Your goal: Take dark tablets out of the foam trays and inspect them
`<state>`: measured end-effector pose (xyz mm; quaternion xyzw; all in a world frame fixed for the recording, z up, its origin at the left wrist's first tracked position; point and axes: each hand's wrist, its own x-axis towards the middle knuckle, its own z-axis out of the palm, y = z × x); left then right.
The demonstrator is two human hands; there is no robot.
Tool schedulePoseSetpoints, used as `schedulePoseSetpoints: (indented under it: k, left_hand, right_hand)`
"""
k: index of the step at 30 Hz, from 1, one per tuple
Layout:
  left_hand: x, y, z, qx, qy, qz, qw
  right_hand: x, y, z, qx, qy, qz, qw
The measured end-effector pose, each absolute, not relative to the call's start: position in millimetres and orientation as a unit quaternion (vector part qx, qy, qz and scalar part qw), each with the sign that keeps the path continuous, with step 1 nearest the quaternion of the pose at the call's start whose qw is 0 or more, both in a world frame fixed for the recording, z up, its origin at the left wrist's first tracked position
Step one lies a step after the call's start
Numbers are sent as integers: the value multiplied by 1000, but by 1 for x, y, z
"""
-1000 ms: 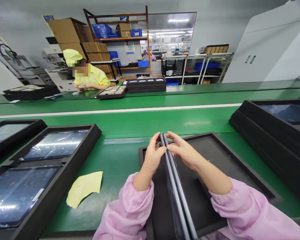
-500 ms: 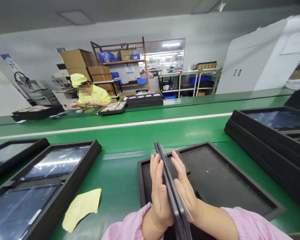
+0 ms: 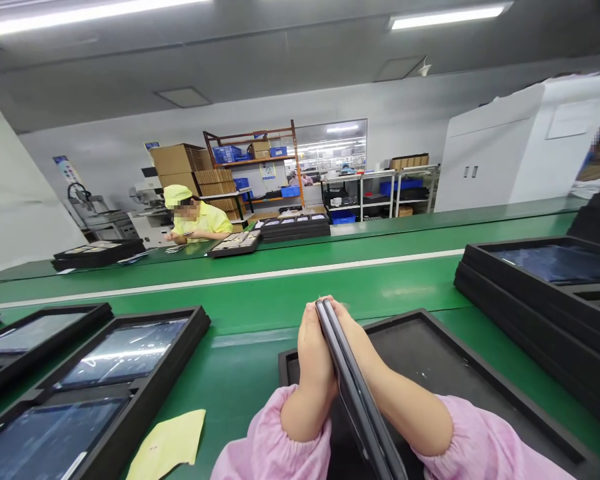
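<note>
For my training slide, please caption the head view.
Left hand and right hand hold two thin, dark, flat panels on edge over a shallow black tray on a green worktop.

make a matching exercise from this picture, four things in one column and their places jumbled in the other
1. Two dark flat panels
2. Yellow paper scrap
3. Yellow cap
4. White cabinet

A. On the head of the person across the green surface
B. Edge up between the left hand and right hand
C. At the back, right of the window
D. On the green surface, left of the hands

Pairs: 1-B, 2-D, 3-A, 4-C
</note>
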<state>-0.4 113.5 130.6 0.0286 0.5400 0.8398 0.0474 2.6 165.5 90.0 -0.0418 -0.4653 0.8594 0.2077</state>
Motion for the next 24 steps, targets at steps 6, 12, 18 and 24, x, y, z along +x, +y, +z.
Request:
schedulePoseSetpoints:
  k: [6,12,18,24]
  left_hand:
    - [-8,118,132,29,517,853,67]
    - [-14,123,124,54,511,855,75]
    - [-14,126,122,58,528,845,62]
    - [-14,128,130,65,547,832,68]
  right_hand:
    - [-6,168,93,-70,-389,904,165]
    - [-7,170,95,-66,-392,904,159]
    - [-10,175,93,-62,-393,905,150]
    - [-13,175,97,-61,-423,888,169]
